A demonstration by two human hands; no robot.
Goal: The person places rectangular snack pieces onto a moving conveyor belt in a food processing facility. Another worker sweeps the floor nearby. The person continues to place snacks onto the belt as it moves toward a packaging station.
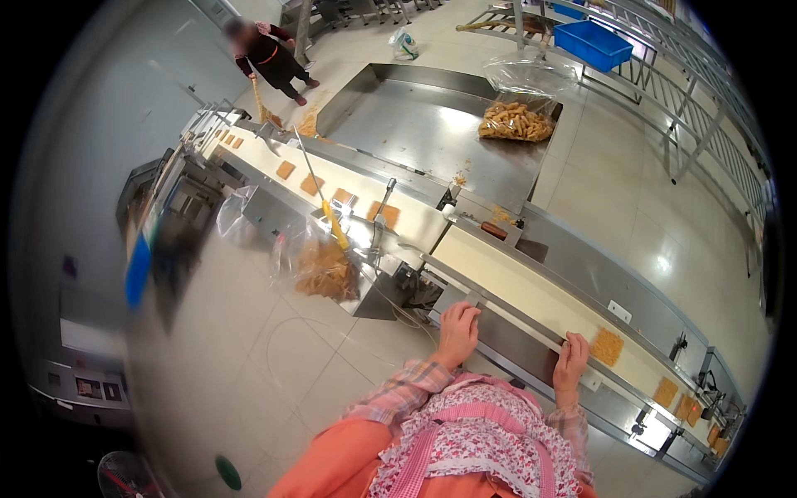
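Observation:
My left hand rests with bent fingers on the near metal side of a conveyor, holding no product. Further right, my right hand touches the same metal edge, its fingertips close to a square golden snack piece lying on the cream belt. More square pieces lie on the belt to the right. On the upper-left belt, several flat brown squares lie in a row, the nearest partly behind a sensor on a metal rod. A yellow-handled tool with a long thin shaft stands across that belt.
Beyond the belt, a steel tray table holds a clear bag of snack pieces. A bag of brown pieces sits left of my hands. A person with a broom stands at upper left. Metal racks hold a blue crate.

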